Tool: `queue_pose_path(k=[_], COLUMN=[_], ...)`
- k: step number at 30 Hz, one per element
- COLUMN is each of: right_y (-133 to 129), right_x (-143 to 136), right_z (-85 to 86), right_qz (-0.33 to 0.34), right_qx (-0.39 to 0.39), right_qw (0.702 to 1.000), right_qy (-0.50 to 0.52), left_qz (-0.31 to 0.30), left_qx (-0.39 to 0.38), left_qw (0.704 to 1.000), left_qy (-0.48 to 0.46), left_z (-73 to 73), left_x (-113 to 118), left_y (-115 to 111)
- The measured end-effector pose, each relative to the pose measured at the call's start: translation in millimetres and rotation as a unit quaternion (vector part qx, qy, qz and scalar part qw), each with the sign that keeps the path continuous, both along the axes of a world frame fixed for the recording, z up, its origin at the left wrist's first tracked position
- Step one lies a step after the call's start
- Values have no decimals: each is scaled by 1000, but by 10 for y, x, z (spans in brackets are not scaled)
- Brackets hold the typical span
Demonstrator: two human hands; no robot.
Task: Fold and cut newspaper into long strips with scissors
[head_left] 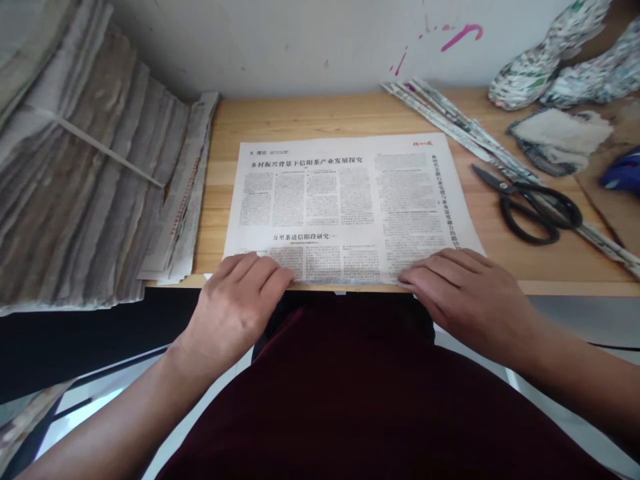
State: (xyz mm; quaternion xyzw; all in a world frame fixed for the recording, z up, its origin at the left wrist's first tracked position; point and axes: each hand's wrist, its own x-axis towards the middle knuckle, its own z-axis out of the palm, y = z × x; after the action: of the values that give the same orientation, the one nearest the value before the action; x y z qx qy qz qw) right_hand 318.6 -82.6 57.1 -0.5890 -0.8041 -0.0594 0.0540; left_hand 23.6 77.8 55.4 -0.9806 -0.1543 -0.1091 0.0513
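Note:
A printed newspaper sheet (pixel 345 200) lies flat on the wooden tabletop, its near edge along the table's front edge. My left hand (pixel 243 293) grips the near edge of the sheet left of the middle, fingers curled and thumb towards the centre. On the right part of the same edge, my right hand (pixel 465 293) has its fingers bent over the paper. Between the two hands the near edge looks narrowly folded or rolled. The fingertips are partly hidden by the backs of both hands.
A tall bound stack of newspapers (pixel 85 173) stands on the left, with loose folded newspapers (pixel 187 193) beside it. Black-handled scissors (pixel 535 203) rest on thin rolled paper sticks (pixel 465 133) at the right. Behind them are a cloth (pixel 560 137) and woven paper pieces (pixel 525 77). A wall (pixel 320 47) closes off the back.

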Motion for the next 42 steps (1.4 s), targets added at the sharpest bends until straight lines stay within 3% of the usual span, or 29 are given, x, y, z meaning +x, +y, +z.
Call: queue_pose_path(k=[5, 9, 17, 24, 29, 34, 38, 42], right_y=[78, 220, 331, 378, 376, 365, 348, 329], right_x=[65, 157, 245, 274, 254, 243, 293, 343], right_z=[5, 36, 68, 65, 83, 132, 120, 65], right_qz=[-26, -67, -125, -182, -216, -226, -244, -301], right_qx=[-41, -106, -161, -199, -211, -225, -237, -277], right_qw=[996, 981, 967, 951, 943, 937, 927, 898], right_qy=[79, 152, 154, 150, 143, 143, 158, 161], left_qz=[52, 68, 128, 178, 181, 212, 233, 228], left_qx=[-117, -164, -240, -218, -181, -157, -172, -155], left_qw=[992, 984, 961, 959, 967, 965, 956, 956], left_qy=[-7, 21, 42, 36, 6, -1, -47, -97], left_z=[19, 16, 16, -25, -25, -19, -92, -183], left_x=[44, 64, 84, 60, 35, -101, -229, -289], left_y=[69, 174, 311, 355, 339, 377, 405, 421])
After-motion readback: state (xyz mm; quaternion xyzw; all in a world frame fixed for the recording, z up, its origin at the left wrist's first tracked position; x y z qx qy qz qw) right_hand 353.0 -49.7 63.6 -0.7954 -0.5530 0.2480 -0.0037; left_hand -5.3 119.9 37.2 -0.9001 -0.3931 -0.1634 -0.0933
